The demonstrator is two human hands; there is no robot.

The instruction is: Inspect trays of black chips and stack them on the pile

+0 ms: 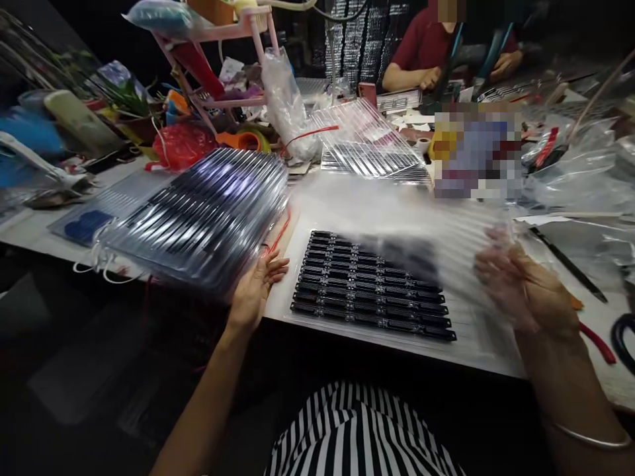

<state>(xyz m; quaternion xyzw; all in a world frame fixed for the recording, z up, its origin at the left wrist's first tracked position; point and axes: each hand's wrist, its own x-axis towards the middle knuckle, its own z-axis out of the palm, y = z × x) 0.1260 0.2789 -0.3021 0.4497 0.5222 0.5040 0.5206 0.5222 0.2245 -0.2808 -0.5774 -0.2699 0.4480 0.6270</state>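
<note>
My right hand (528,284) grips the right side of a clear ribbed plastic tray (466,231), blurred by motion and tilted above the table. Beneath it lies a tray of black strip-shaped parts (370,284), set out in several rows; the raised plastic veils its upper right part. My left hand (258,284) is at the table's front edge, fingers stretched and apart, between that tray and a tall stack of ribbed clear trays (208,205) with dark contents. It is close to the stack's lower right corner; whether it touches it I cannot tell.
Several ribbed trays (367,142) lie at the back. A pink rack (218,33) stands back left, near a red plastic bag (183,142). On the right are clear plastic bags (590,165) and a black pen-like tool (570,264). Another person (421,53) sits across the table.
</note>
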